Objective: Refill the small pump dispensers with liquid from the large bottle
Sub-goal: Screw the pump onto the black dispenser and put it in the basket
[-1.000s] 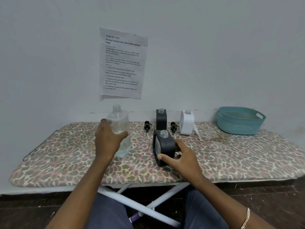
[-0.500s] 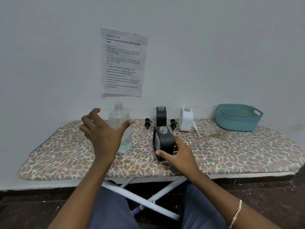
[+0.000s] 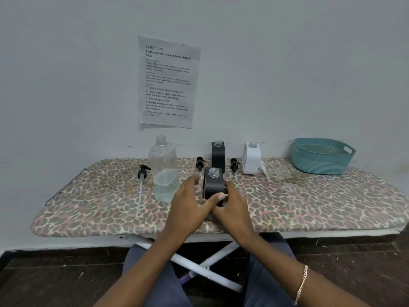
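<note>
A large clear bottle [image 3: 164,171], uncapped and about a third full of liquid, stands alone on the leopard-print board [image 3: 309,202]. Just right of it a small black dispenser [image 3: 213,185] stands open-necked, and both hands hold it. My left hand [image 3: 190,204] grips its left side with the thumb across the front. My right hand [image 3: 234,209] grips its right side. Behind stand a second black dispenser [image 3: 218,155] and a white dispenser [image 3: 251,158], both without pumps.
Loose pump heads lie on the board: one with a long tube [image 3: 142,173] left of the big bottle, two black ones [image 3: 200,163] [image 3: 234,165] beside the rear black dispenser. A teal basket [image 3: 322,156] sits far right. A paper sheet [image 3: 168,82] hangs on the wall.
My left hand let go of the large bottle, which now stands alone, and moved right onto the black dispenser. My right hand stayed on that dispenser.
</note>
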